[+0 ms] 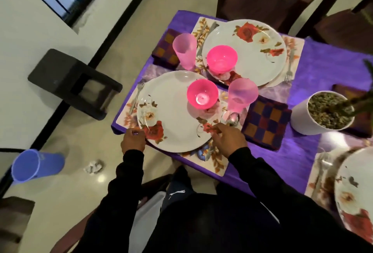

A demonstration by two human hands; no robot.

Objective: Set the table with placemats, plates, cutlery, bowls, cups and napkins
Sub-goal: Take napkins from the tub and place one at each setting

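Near floral plate (175, 111) at frame centre, left hand (132, 139) and right hand (230, 139) gripping its rim, pink bowl (202, 94) on it, pink cup (241, 96) alongside.

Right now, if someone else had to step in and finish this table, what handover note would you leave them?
Left hand and right hand both grip the rim of the near plate, which overhangs the table edge on its placemat.
Near setting: pink bowl on the plate, pink cup, fork, checked napkin.
Far setting looks complete: far plate with bowl, cup, cutlery, napkin.
Left: centre the near plate; check the third setting at right, only partly in view.
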